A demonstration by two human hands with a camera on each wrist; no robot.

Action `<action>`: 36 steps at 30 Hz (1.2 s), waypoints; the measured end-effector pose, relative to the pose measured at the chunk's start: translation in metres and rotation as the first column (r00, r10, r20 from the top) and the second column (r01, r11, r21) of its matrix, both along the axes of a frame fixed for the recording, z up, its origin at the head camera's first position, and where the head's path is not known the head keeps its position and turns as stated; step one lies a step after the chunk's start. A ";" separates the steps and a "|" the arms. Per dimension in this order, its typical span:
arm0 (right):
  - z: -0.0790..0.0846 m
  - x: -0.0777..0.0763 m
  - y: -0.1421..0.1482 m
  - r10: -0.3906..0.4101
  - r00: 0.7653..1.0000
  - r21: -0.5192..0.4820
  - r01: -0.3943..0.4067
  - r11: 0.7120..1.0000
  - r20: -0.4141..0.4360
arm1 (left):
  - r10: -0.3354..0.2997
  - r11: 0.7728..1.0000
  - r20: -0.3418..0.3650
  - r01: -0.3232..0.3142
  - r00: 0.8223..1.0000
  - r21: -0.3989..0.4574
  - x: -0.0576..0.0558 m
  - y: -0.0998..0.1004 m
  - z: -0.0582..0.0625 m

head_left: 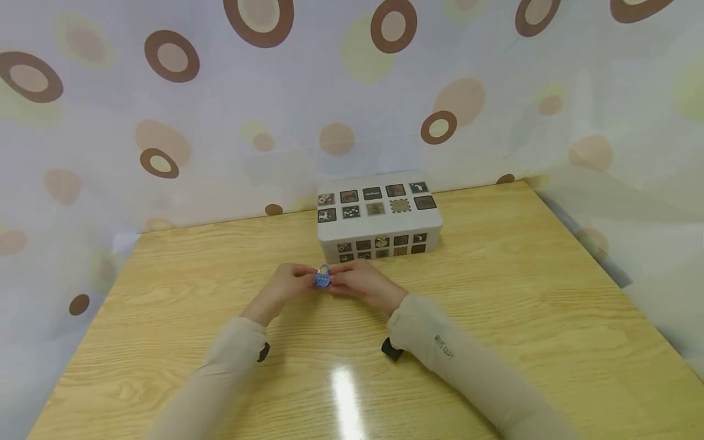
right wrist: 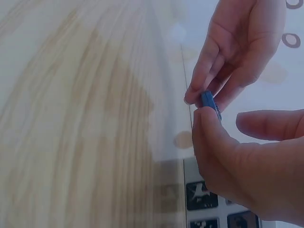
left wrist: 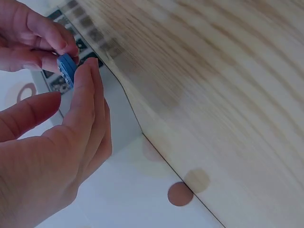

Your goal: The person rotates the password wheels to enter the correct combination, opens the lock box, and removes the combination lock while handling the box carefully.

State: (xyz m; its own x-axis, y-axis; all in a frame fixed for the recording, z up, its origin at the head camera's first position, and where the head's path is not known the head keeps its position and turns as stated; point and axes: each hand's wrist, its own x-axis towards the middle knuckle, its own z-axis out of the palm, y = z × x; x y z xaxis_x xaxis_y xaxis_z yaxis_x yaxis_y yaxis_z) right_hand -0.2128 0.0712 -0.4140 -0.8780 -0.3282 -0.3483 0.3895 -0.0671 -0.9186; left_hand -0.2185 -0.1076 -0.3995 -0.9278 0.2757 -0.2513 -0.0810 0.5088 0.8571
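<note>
A small blue combination padlock (head_left: 322,280) is held up between two hands, its shackle pointing upward and its number dials towards the head camera. My left hand (head_left: 283,289) grips its left side, and my right hand (head_left: 367,285) grips the right side with bent fingers. In the left wrist view, the padlock (left wrist: 67,69) shows edge-on between the fingertips of both hands. From the right wrist, the padlock (right wrist: 210,104) is seen edge-on too, with the right thumb (right wrist: 266,124) a little apart from it. Fingers partly hide the lock body.
Just behind the hands stands a white box (head_left: 379,223) with small dark picture squares and a metal clasp (head_left: 382,242) on its front. It rests on a wooden table (head_left: 495,275), backed by a dotted cloth (head_left: 308,91). A cloth also hangs along both sides.
</note>
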 end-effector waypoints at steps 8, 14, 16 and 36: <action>-0.001 -0.007 -0.026 0.003 1.000 -0.008 -0.003 1.000 0.011 | 0.034 0.999 0.023 -0.034 0.999 0.005 -0.001 -0.020 -0.002; -0.005 -0.015 -0.043 0.043 0.998 0.052 -0.040 0.998 -0.046 | 0.071 0.995 -0.002 -0.071 0.997 -0.072 -0.005 -0.030 -0.003; -0.006 -0.018 -0.048 0.049 0.996 0.085 -0.042 0.995 -0.080 | 0.078 0.991 -0.010 -0.079 0.997 -0.105 -0.007 -0.032 -0.003; -0.006 -0.029 -0.064 0.063 0.990 0.260 -0.028 0.965 -0.128 | 0.173 0.972 -0.003 -0.171 0.985 -0.159 -0.018 -0.036 -0.009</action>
State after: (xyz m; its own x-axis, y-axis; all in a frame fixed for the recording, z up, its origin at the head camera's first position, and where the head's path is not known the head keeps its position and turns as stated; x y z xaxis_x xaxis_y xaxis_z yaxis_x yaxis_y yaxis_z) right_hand -0.2413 0.0077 -0.4205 -0.9086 -0.2835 -0.3067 0.2592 0.1931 -0.9463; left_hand -0.2370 -0.1437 -0.4081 -0.9549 0.0685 -0.2889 -0.1875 0.6154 0.7656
